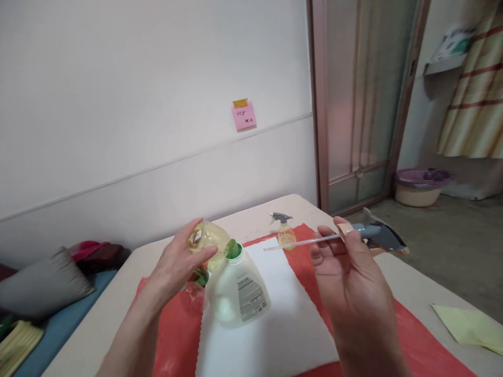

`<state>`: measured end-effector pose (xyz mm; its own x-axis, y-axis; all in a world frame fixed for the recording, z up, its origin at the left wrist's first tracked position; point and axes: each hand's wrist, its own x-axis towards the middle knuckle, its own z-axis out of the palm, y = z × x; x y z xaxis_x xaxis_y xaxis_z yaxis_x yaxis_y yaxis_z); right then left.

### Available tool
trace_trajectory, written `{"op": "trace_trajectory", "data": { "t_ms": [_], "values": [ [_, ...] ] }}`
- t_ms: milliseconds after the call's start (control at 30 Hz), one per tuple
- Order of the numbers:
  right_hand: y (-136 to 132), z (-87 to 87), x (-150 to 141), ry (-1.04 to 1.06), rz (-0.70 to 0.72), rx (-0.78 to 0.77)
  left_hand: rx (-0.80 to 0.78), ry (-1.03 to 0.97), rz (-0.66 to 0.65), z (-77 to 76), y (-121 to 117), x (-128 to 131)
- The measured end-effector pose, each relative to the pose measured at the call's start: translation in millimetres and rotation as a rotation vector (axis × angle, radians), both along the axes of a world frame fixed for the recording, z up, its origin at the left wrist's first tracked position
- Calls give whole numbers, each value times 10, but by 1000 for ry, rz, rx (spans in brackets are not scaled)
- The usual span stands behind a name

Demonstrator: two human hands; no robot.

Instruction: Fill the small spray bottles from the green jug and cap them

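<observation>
Our left hand (pixel 183 255) grips a clear-yellow bottle (pixel 214 238) tilted at the mouth of a whitish jug (pixel 223 296), our right hand (pixel 356 283) a grey sprayer (pixel 383 236), a spray bottle (pixel 286 235) near the far bench corner (pixel 294 203).

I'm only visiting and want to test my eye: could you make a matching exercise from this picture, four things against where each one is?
1. Pink note
2. Detached grey spray head
3. Pale jug
4. Yellowish bottle

A. Standing on the white sheet
B. Tilted in the left hand
C. Taped to the wall
D. Held in the right hand

Pairs: 1-C; 2-D; 3-A; 4-B
</observation>
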<state>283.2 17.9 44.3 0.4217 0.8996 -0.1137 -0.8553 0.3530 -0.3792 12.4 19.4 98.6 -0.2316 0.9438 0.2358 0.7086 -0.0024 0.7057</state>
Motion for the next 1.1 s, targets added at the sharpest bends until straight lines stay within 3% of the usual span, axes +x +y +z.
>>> {"op": "trace_trajectory", "data": {
  "t_ms": [233,333,433,533,667,833,1100],
  "values": [
    [26,-35,-83,-27,11,4,207,-695,196,-784,-261,-44],
    [35,-57,-157,-76,20,10,238,-927,221,-1093,-312,-10],
    [34,-72,-257,-121,50,15,170,-1034,187,-1336,-345,6],
    [25,-90,-370,-147,75,25,130,-1015,169,-1510,-372,-5],
    [5,-136,-505,-209,127,15,92,-952,131,-1592,-414,-31],
    [-43,-163,-602,-229,147,-2,-49,-892,72,-1557,-499,-42],
    [-92,-126,-663,-252,164,-42,-80,-874,-52,-1516,-603,-64]
  ]
}}
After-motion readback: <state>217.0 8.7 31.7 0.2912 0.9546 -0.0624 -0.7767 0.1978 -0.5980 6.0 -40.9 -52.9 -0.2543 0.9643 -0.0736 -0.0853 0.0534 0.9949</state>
